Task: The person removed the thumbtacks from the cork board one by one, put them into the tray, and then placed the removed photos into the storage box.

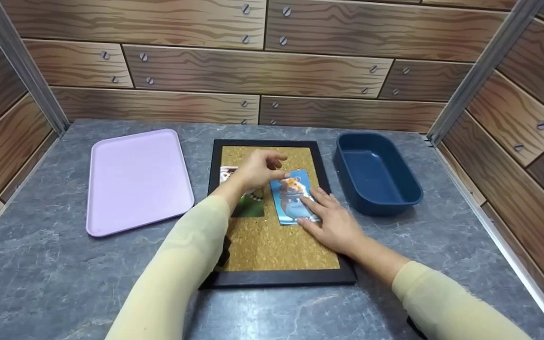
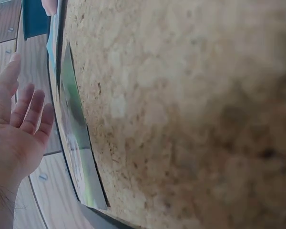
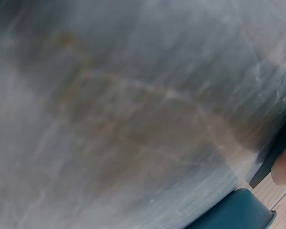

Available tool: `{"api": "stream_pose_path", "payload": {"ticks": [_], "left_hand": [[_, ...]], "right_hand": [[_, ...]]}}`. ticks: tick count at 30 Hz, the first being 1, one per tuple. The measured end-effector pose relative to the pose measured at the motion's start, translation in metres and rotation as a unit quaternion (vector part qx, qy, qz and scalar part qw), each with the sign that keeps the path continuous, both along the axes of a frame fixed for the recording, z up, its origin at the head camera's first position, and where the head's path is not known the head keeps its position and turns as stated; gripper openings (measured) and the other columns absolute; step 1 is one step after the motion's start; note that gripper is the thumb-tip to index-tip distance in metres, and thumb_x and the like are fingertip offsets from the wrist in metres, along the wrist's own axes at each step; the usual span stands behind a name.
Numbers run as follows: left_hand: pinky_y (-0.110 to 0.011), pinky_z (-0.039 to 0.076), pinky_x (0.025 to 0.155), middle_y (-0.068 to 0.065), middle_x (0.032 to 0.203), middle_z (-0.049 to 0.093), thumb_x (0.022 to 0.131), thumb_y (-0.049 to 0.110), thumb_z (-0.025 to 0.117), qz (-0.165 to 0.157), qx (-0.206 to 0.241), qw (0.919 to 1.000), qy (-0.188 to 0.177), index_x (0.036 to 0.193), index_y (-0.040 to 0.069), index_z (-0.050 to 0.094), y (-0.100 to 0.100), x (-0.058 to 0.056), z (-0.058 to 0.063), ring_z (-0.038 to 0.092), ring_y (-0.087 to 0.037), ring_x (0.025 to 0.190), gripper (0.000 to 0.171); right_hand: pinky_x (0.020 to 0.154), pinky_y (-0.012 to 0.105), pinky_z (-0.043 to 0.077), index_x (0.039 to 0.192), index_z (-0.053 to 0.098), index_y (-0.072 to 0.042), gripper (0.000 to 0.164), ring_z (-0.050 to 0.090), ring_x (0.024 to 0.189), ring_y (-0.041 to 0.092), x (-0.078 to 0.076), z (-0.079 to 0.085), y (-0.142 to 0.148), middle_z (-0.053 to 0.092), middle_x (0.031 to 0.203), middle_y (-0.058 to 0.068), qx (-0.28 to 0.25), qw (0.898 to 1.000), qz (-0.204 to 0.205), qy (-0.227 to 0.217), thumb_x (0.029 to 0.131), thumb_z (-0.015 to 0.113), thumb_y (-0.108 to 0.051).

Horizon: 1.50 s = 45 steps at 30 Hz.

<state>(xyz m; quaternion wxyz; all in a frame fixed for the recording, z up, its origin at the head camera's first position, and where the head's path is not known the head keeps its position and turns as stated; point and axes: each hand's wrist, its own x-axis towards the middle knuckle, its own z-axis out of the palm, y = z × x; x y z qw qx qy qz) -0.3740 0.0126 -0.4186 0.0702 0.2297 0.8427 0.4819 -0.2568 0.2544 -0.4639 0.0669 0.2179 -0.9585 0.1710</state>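
Blue animal card lies on corkboard, right of centre; right hand rests there, fingers spread; left hand has fingers loosely bent, thumb at card's top; uneven pressure could skew it

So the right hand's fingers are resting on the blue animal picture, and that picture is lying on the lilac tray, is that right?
Not quite: the head view shows the blue animal picture lying on the black-framed corkboard; the lilac tray is off to its left. The right hand does have its fingers on the picture.
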Motion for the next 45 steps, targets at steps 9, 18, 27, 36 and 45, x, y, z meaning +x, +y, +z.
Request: {"api": "stream_pose_path", "payload": {"ticks": [9, 18, 27, 36, 45], "left_hand": [[-0.037, 0.055, 0.095, -0.013, 0.119, 0.073, 0.096, 0.014, 0.081, -0.016, 0.001, 0.9996, -0.025, 0.138, 0.004, 0.07, 0.013, -0.007, -0.005, 0.066, -0.023, 0.109, 0.044], [-0.037, 0.053, 0.098, -0.014, 0.122, 0.073, 0.096, 0.01, 0.08, -0.032, -0.009, 0.9983, -0.047, 0.137, 0.005, 0.072, 0.015, -0.011, -0.008, 0.065, -0.021, 0.11, 0.042], [-0.038, 0.053, 0.101, -0.015, 0.125, 0.073, 0.096, 0.008, 0.079, -0.034, -0.032, 0.9982, -0.037, 0.136, 0.004, 0.072, 0.01, -0.012, -0.009, 0.066, -0.023, 0.112, 0.041], [-0.035, 0.054, 0.098, -0.014, 0.121, 0.076, 0.095, 0.007, 0.08, -0.028, -0.056, 0.998, -0.013, 0.131, 0.003, 0.075, 0.01, -0.013, -0.013, 0.069, -0.022, 0.109, 0.036], [-0.035, 0.054, 0.098, -0.013, 0.118, 0.076, 0.095, 0.005, 0.079, -0.013, -0.075, 0.9971, 0.003, 0.127, 0.003, 0.076, 0.008, -0.012, -0.014, 0.068, -0.022, 0.108, 0.032]], "right_hand": [[0.125, 0.057, 0.027, 0.156, 0.056, -0.014, 0.064, 0.032, 0.156, 0.037, 0.002, 0.002, 0.009, 0.039, 0.167, 0.016, 0.006, 1.0, -0.01, -0.002, 0.103, 0.065, -0.05], [0.125, 0.058, 0.027, 0.158, 0.054, -0.016, 0.066, 0.03, 0.157, 0.035, 0.001, 0.002, 0.009, 0.036, 0.169, 0.014, 0.007, 1.0, -0.013, -0.015, 0.104, 0.063, -0.053], [0.126, 0.056, 0.026, 0.158, 0.054, -0.015, 0.066, 0.03, 0.157, 0.034, 0.0, 0.002, 0.006, 0.038, 0.168, 0.015, 0.005, 1.0, -0.01, -0.01, 0.104, 0.063, -0.052], [0.126, 0.055, 0.026, 0.157, 0.055, -0.014, 0.065, 0.031, 0.156, 0.035, -0.001, 0.001, 0.003, 0.039, 0.167, 0.016, 0.007, 1.0, -0.003, -0.003, 0.104, 0.064, -0.051], [0.125, 0.055, 0.027, 0.156, 0.055, -0.014, 0.065, 0.031, 0.156, 0.036, -0.002, 0.0, 0.0, 0.04, 0.167, 0.016, 0.012, 1.0, -0.004, -0.003, 0.104, 0.064, -0.051]]}}
